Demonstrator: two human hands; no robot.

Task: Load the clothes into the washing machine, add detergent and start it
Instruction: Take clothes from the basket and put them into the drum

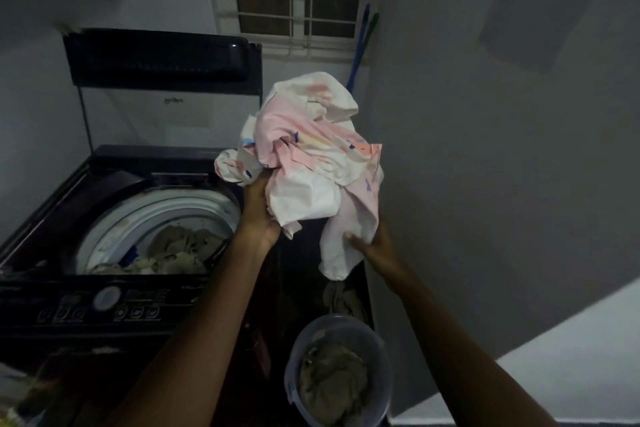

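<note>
While held above and right of the open washing machine [114, 218], the pink-and-white cloth [311, 163] appears light and limp; left hand [259, 211] and right hand [377, 243] grip its bunched folds, the sensible hold.

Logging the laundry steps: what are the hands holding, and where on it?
Both hold the pink-and-white cloth: the left hand grips its bunched underside, the right hand grips its hanging lower end.
</note>
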